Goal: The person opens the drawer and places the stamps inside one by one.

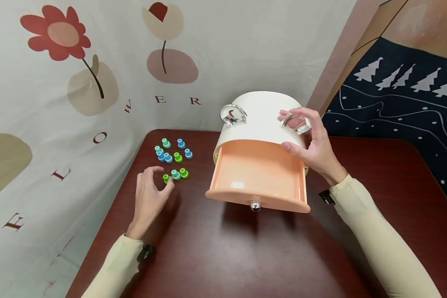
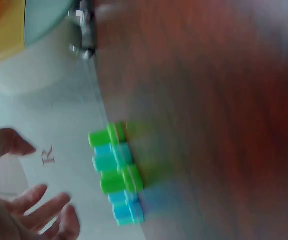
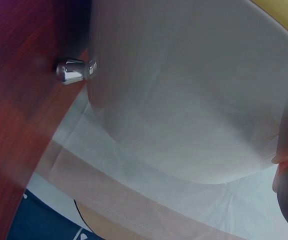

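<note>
In the head view, a white rounded box (image 1: 262,109) with two silver mirror-like rings on top has its peach drawer (image 1: 260,169) pulled out, showing a bare floor and a silver knob (image 1: 255,205). My right hand (image 1: 316,145) grips the box's upper right side, thumb at the front edge, fingers by the right ring (image 1: 297,123). To the left lie several small two-tiered pegs in green, teal and blue. My left hand (image 1: 151,194) is beside the nearest green peg (image 1: 166,178), thumb and fingers apart. In the left wrist view, its fingers surround nothing.
Several blue and teal pegs (image 1: 168,157) stand behind the nearer row, close to the table's left edge. The dark red table (image 1: 223,248) meets a printed cloth (image 1: 123,62) at the back and left. A navy cloth with trees (image 1: 402,95) hangs at the right.
</note>
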Demonstrator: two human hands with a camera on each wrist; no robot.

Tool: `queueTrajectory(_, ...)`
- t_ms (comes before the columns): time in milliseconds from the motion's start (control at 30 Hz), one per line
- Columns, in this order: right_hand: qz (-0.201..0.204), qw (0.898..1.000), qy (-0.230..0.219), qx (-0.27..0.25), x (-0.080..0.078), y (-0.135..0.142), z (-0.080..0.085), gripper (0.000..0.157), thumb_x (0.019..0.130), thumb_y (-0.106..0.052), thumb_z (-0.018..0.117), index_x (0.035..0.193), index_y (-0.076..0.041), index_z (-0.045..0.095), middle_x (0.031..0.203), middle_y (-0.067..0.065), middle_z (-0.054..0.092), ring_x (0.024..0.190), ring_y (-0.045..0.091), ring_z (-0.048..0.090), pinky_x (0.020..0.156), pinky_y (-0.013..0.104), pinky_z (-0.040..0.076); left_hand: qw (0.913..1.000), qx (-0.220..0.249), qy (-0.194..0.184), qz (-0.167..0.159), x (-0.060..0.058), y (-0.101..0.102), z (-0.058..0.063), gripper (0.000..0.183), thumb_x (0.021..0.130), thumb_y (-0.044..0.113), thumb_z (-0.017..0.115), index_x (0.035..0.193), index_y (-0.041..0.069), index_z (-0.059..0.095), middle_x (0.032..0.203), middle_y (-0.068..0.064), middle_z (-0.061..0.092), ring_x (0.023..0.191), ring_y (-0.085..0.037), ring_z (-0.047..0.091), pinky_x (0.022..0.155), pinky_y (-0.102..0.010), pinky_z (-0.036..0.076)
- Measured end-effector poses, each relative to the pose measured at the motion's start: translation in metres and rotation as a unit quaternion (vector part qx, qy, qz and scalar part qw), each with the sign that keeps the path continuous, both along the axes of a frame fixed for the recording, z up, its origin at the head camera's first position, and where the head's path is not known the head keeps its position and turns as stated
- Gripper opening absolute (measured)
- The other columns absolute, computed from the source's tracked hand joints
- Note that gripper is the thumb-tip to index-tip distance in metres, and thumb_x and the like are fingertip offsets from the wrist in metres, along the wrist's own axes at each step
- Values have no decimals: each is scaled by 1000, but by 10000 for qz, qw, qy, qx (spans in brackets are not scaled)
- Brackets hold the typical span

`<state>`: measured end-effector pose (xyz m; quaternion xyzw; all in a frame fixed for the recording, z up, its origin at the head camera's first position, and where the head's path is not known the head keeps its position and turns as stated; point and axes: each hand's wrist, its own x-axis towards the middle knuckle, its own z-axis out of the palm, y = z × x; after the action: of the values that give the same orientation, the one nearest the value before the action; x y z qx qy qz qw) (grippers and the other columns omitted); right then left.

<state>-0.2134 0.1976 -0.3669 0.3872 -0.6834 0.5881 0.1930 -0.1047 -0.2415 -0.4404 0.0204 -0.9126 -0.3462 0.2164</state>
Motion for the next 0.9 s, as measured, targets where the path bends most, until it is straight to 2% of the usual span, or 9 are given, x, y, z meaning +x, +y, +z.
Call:
queueTrajectory(133,-43,10000,12,10,0,-1,1,71,93,-23,85,147,4,47,136,19,68,139,34,60,119,47,44,9981,19,-611,87,-6,-10,3,37,97,9,80,127,-5,62,122,-28,68,113,-44,52,94,-57,42)
queueTrajectory(267,-51,10000,38,-68,0,-4,2,71,93,-24,86,146,4,48,134,19,68,138,35,61,118,47,45,9962,67,-865,111,-11,-21,1,33,98,11,79,124,-3,64,120,-28,69,115,-47,54,99,-61,41)
queueTrajectory(500,-72,10000,44,44,-1,-4,4,69,92,-19,84,147,3,48,138,18,68,138,33,61,119,46,44,9951,-27,-983,54,-18,-31,-5,23,98,10,80,115,-1,69,113,-27,72,109,-47,57,95,-61,42)
queueTrajectory(700,-48,9999,34,97,-1,-1,3,69,93,-17,82,148,3,47,140,18,67,139,33,60,118,41,44,9956,-184,-919,15,-22,-31,-11,16,96,8,81,107,-1,72,106,-25,77,104,-48,65,92,-62,47)
queueTrajectory(900,-116,9999,24,122,0,0,0,69,89,-12,81,148,2,49,138,18,68,138,33,60,119,44,44,9955,-165,-936,-23,-25,-28,-14,15,95,7,82,106,1,73,101,-22,77,99,-43,69,90,-60,48)
